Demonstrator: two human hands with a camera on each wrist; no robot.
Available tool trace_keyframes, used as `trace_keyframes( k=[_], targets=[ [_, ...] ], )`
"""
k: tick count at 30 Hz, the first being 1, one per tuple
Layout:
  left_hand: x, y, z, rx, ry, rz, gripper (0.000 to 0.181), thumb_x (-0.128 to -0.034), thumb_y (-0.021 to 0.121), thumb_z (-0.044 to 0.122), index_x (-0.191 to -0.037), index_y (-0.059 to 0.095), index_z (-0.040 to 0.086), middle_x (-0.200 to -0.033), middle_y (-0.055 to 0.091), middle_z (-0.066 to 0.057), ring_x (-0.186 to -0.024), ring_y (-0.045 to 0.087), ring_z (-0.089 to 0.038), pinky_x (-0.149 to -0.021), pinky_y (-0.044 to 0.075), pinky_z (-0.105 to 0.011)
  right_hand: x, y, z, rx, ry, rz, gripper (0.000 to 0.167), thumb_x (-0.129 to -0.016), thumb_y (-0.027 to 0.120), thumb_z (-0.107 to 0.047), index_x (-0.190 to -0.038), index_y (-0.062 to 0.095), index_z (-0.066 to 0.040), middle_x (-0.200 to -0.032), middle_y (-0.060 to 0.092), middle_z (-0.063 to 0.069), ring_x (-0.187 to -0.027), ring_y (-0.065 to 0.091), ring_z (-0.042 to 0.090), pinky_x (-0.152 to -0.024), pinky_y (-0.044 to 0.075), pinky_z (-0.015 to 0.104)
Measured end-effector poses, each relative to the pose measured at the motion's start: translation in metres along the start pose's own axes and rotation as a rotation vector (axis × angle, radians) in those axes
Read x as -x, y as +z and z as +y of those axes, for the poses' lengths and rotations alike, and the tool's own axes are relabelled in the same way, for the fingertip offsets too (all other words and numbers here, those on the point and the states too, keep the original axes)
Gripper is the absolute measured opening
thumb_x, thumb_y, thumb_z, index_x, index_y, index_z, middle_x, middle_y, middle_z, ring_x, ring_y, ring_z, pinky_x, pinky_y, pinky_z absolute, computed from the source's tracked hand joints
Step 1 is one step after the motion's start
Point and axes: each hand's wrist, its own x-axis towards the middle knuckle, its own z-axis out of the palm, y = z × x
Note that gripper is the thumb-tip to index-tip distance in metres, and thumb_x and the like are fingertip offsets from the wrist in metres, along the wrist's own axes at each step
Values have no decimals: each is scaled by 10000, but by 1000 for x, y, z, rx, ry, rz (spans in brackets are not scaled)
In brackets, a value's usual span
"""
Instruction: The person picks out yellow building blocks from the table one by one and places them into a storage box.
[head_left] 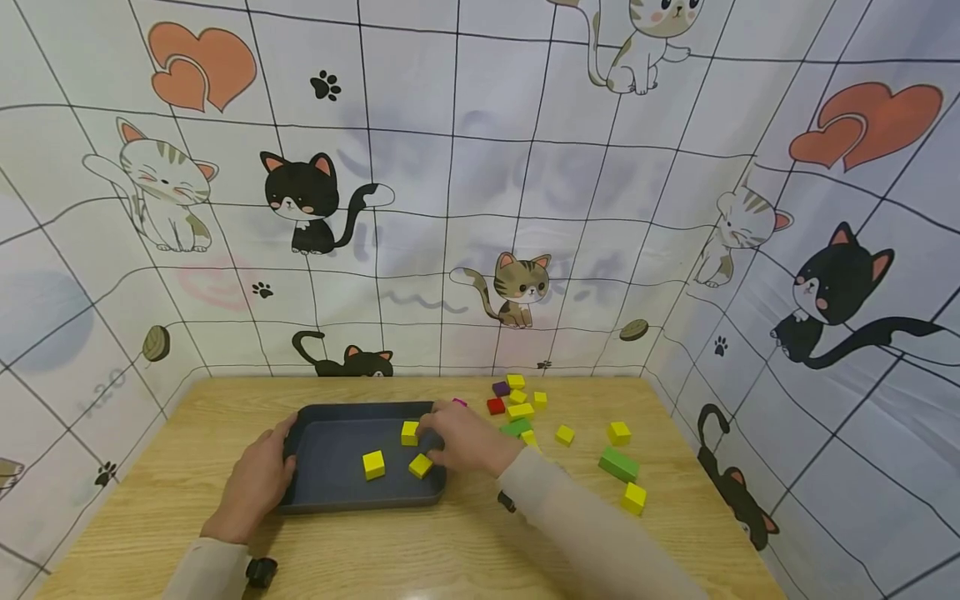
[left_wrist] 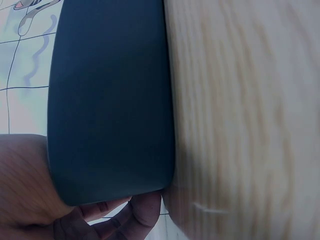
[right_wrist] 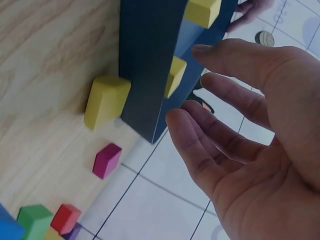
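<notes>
A dark grey tray [head_left: 337, 505] lies on the wooden table, holding three yellow blocks [head_left: 373, 465]. At its left end my left hand [head_left: 255, 479] grips the rim, and the left wrist view shows bent fingers against the end of the tray [left_wrist: 112, 110]. Over the tray's right end hovers my right hand [head_left: 465, 437]. Its fingers [right_wrist: 192, 145] are spread and loosely bent, with no block between them in the right wrist view. Close outside the tray wall stands another yellow block [right_wrist: 105, 102], and a magenta block [right_wrist: 107, 161] lies beyond it.
Right of the tray are scattered several yellow blocks, a red block [head_left: 496, 406], a purple block [head_left: 501, 388] and green blocks [head_left: 618, 464]. A blue block [right_wrist: 9, 225] shows at the right wrist view's corner. Cat-printed cloth [head_left: 412, 208] surrounds the table's back and sides.
</notes>
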Motion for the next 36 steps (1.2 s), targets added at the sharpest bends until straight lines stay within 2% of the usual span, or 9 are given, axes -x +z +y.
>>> trace_keyframes(
  k=[5, 12, 18, 22, 25, 28, 32, 36],
  targets=[
    [0, 0, 0, -1, -2, 1, 748, -1055, 733, -31, -1729, 414, -94, -1398, 670, -457, -1005, 789, -489, -772, 642, -593, 4, -5, 13, -62, 43, 22, 430, -1043, 907, -219, -1459, 809, -170, -1414, 752, 97, -1135, 688, 180, -1088, 654, 350],
    [-1, 0, 0, 0, -13, -11, 747, -1060, 730, -25, -1732, 409, -91, -1405, 667, -451, -1008, 786, -479, -775, 639, -588, 10, -5, 36, -84, 54, 45, 443, -1046, 891, -198, -1469, 797, -108, -1463, 767, 129, -1293, 714, 258, -1154, 632, 424],
    [-2, 0, -1, 0, -15, -14, 750, -1060, 728, -25, -1735, 407, -87, -1393, 669, -447, -986, 782, -460, -759, 634, -574, 12, 3, 49, -107, 85, 33, 464, -1027, 894, -162, -1471, 790, -74, -1440, 768, 133, -1246, 683, 242, -1127, 623, 427],
    [-1, 0, -1, -2, -15, -14, 752, -1060, 731, -24, -1736, 407, -85, -1380, 674, -442, -977, 781, -454, -752, 632, -568, 13, 8, 51, -131, 129, -7, 472, -1030, 891, -173, -1483, 781, -99, -1482, 750, 103, -1316, 688, 248, -1192, 609, 452],
    [-1, 0, 0, -2, -16, -12, 751, -1060, 733, -24, -1734, 410, -87, -1376, 677, -442, -958, 779, -434, -743, 628, -556, 11, 13, 49, -140, 130, -22, 471, -1018, 901, -171, -1469, 783, -104, -1487, 766, 77, -1338, 716, 249, -1193, 619, 446],
    [0, 0, 0, 1, -14, -8, 748, -1056, 734, -29, -1730, 416, -90, -1379, 676, -447, -958, 780, -436, -747, 630, -559, 10, 17, 47, -144, 122, -27, 457, -1003, 915, -176, -1439, 797, -105, -1445, 799, 61, -1277, 744, 229, -1142, 645, 424],
    [0, 1, 1, -6, -12, -5, 746, -1054, 732, -33, -1728, 418, -91, -1418, 661, -467, -1035, 783, -528, -789, 645, -607, 9, 19, 45, -154, 119, -43, 406, -996, 922, -191, -1386, 831, -123, -1372, 827, 35, -1198, 741, 195, -1093, 655, 405],
    [0, 1, 1, -11, -10, -2, 747, -1054, 731, -34, -1729, 417, -90, -1438, 653, -474, -1081, 775, -571, -812, 649, -634, 7, 20, 43, -147, 119, -56, 339, -985, 929, -174, -1321, 877, -163, -1314, 853, -18, -1143, 701, 156, -1094, 629, 414]
  ],
)
